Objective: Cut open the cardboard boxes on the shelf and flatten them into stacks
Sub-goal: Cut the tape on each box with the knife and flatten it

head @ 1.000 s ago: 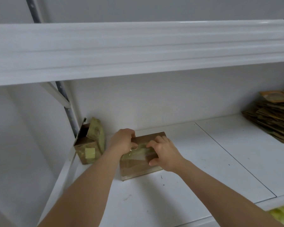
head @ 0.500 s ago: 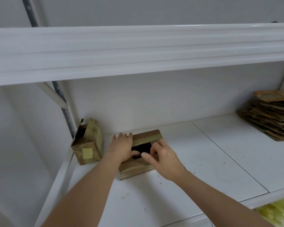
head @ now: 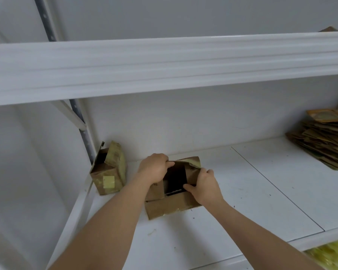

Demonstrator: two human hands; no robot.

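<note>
The left hand (head: 154,168) is seen just left of the frame's centre, its fingers curled over the left top flap of the cardboard box (head: 172,193) and gripping that flap at its far edge. The right hand (head: 204,187) lies a little lower and to the right, its thumb hooked on the inner edge of the right flap and its fingers bent over the outside, so that flap is pinched rather than merely touched. Between the two hands the dark inside of the box is exposed, and the near flap is folded down toward the viewer. The step in hand is judged to be the spreading of the top flaps before the box is flattened. It would be done well if both flaps were drawn outward evenly, with the box kept down on the shelf board (head: 242,201), and if any tape left at the far flap, where a pale strip is curled up, were freed first so that the cardboard is not torn. The box rests on the white shelf board in the lower middle of the frame. A second box (head: 107,172), already opened at the top, stands well to the left against the upright. At the right edge a stack of flattened cardboard (head: 324,139) is piled, where the finished piece is presumably to be laid.
</note>
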